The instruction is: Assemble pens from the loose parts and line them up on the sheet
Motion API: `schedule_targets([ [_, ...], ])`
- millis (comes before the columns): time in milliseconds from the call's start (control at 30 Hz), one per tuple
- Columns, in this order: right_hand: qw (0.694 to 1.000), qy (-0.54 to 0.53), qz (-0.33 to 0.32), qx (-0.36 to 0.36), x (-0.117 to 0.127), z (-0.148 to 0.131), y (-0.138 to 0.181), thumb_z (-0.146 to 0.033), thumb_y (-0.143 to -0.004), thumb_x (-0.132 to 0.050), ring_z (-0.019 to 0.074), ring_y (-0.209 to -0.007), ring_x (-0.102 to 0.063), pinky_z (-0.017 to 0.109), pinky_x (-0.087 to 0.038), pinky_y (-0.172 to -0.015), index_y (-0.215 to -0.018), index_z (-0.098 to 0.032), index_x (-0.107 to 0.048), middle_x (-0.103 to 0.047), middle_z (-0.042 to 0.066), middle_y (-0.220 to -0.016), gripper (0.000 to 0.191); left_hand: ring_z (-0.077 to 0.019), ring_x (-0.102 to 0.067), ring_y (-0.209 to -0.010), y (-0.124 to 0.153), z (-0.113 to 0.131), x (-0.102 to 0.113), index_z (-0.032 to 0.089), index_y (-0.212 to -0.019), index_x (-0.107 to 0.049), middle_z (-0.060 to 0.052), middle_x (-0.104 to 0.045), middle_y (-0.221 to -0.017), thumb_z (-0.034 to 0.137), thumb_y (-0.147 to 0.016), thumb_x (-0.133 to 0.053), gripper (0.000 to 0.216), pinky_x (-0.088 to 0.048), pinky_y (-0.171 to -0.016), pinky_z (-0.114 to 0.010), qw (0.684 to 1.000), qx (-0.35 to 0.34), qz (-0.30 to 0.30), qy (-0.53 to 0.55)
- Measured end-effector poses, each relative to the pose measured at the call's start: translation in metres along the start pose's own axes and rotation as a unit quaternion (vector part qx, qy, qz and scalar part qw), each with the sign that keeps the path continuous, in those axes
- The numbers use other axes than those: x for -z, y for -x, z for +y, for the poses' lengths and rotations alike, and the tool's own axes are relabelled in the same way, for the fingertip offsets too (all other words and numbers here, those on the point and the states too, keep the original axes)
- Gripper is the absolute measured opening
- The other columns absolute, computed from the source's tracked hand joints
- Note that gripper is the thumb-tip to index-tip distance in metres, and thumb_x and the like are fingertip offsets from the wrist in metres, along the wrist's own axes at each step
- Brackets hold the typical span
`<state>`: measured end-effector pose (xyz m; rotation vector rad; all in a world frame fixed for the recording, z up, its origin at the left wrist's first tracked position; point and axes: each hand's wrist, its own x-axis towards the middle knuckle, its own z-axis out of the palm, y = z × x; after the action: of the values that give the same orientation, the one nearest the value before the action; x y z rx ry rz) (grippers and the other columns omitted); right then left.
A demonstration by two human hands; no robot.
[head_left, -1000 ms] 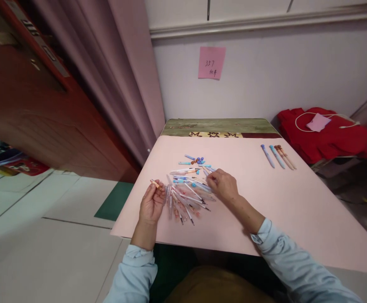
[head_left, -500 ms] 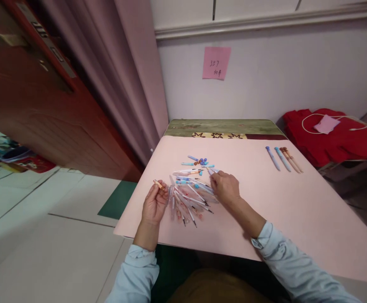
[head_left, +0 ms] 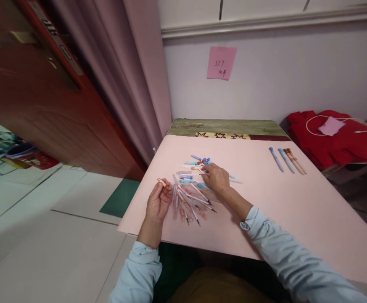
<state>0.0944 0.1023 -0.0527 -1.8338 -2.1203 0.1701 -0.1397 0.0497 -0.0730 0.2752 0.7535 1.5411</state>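
Observation:
My left hand (head_left: 158, 203) is raised over the left side of the table and pinches a short orange pen barrel piece (head_left: 162, 182). My right hand (head_left: 217, 179) is lowered over the far side of the loose pen parts, its fingertips pressed together; what lies between them is too small to make out. Under and between both hands spread several white pen refills (head_left: 193, 203) with dark tips, along with clear barrels. Blue barrel pieces (head_left: 186, 181) lie among them. Small blue and brown pen toppers (head_left: 206, 161) are clustered beyond the right fingertips.
At the right lie a purple-blue pen (head_left: 276, 160), a light-blue pen (head_left: 286, 160) and brown pens (head_left: 294, 161) in a row. A red cloth (head_left: 337, 145) with a white cord sits past the table's right edge. A pink note (head_left: 221, 63) hangs on the wall.
My right hand has shifted left and a little farther over the parts. Pale barrels now show to its right. My left hand keeps hold of the orange barrel piece; the view has turned slightly.

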Motion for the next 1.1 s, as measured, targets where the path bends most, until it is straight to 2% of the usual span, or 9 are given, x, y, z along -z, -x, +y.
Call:
schedule_targets([
  [133,1.0,-0.011,0.004,0.028,-0.003,0.005,0.002,-0.027,-0.093,-0.051,0.0192,-0.091,-0.064,0.027,-0.042,-0.073,-0.104,-0.026,-0.07,-0.069,0.004,-0.108,0.022,-0.0104,-0.066,-0.07,0.0,-0.001,0.001,0.009,-0.095,-0.07,-0.008,-0.07,-0.082,0.012,-0.087,-0.061,0.012,-0.056,-0.063,-0.018,1.0,-0.001,0.001,-0.003],
  [267,0.997,0.008,-0.025,0.074,-0.002,0.004,0.001,-0.027,-0.095,-0.049,0.0183,-0.088,-0.064,0.026,-0.041,-0.07,-0.093,-0.026,-0.072,-0.07,0.003,-0.103,0.023,-0.0108,-0.066,-0.071,-0.001,-0.001,0.002,0.009,-0.096,-0.069,-0.008,-0.07,-0.083,0.013,-0.087,-0.06,0.013,-0.055,-0.063,-0.019,1.0,-0.005,-0.002,-0.005],
  [533,0.969,0.077,-0.112,0.207,0.004,-0.009,-0.022,-0.029,-0.098,-0.044,0.0215,-0.095,-0.063,0.029,-0.043,-0.08,-0.099,-0.022,-0.074,-0.069,0.01,-0.105,0.031,-0.0116,-0.066,-0.073,-0.002,-0.002,0.004,0.008,-0.097,-0.069,-0.008,-0.07,-0.085,0.012,-0.085,-0.063,0.014,-0.055,-0.063,-0.019,1.0,-0.003,-0.01,0.003],
  [667,0.965,0.087,-0.123,0.215,0.002,-0.004,-0.029,-0.024,-0.096,-0.046,0.0226,-0.094,-0.063,0.029,-0.043,-0.081,-0.094,-0.018,-0.074,-0.07,0.012,-0.103,0.028,-0.0116,-0.066,-0.072,-0.002,-0.002,0.005,0.008,-0.098,-0.069,-0.008,-0.069,-0.084,0.013,-0.085,-0.064,0.015,-0.054,-0.062,-0.019,1.0,-0.006,-0.011,-0.002],
  [833,0.965,0.092,-0.115,0.216,0.003,0.002,-0.028,-0.023,-0.096,-0.046,0.0242,-0.094,-0.063,0.032,-0.044,-0.083,-0.102,-0.014,-0.069,-0.066,0.016,-0.112,0.025,-0.0116,-0.066,-0.072,-0.001,-0.001,0.005,0.009,-0.098,-0.069,-0.008,-0.069,-0.085,0.013,-0.086,-0.062,0.014,-0.055,-0.063,-0.019,1.0,-0.004,-0.015,-0.004],
  [900,0.968,0.084,-0.101,0.214,0.007,0.004,-0.024,-0.024,-0.098,-0.044,0.0234,-0.098,-0.062,0.032,-0.043,-0.085,-0.105,-0.015,-0.066,-0.064,0.015,-0.117,0.025,-0.012,-0.066,-0.072,-0.001,-0.001,0.004,0.008,-0.098,-0.069,-0.009,-0.07,-0.085,0.013,-0.086,-0.062,0.014,-0.055,-0.062,-0.019,1.0,-0.005,-0.008,-0.003],
  [967,0.979,0.037,-0.06,0.192,0.012,0.007,-0.015,-0.026,-0.099,-0.042,0.0212,-0.099,-0.061,0.03,-0.043,-0.085,-0.104,-0.017,-0.064,-0.064,0.013,-0.117,0.024,-0.0119,-0.066,-0.071,0.0,-0.001,0.002,0.008,-0.097,-0.069,-0.009,-0.07,-0.084,0.012,-0.086,-0.062,0.014,-0.055,-0.062,-0.019,1.0,-0.008,-0.002,-0.002],
  [1033,0.989,-0.053,0.005,0.139,0.016,0.015,-0.001,-0.028,-0.098,-0.042,0.0187,-0.093,-0.061,0.027,-0.043,-0.08,-0.1,-0.02,-0.062,-0.067,0.009,-0.108,0.021,-0.0115,-0.067,-0.071,0.001,-0.001,0.001,0.008,-0.096,-0.069,-0.009,-0.07,-0.083,0.012,-0.086,-0.063,0.013,-0.055,-0.062,-0.019,1.0,-0.009,-0.002,-0.004],
  [1100,0.983,-0.16,0.07,0.062,0.018,0.026,0.016,-0.028,-0.097,-0.042,0.0169,-0.079,-0.062,0.026,-0.043,-0.072,-0.098,-0.021,-0.059,-0.068,0.004,-0.093,0.019,-0.0113,-0.067,-0.071,0.002,0.0,0.0,0.008,-0.096,-0.069,-0.008,-0.07,-0.083,0.011,-0.085,-0.062,0.012,-0.056,-0.063,-0.019,1.0,-0.009,-0.006,-0.007],
])
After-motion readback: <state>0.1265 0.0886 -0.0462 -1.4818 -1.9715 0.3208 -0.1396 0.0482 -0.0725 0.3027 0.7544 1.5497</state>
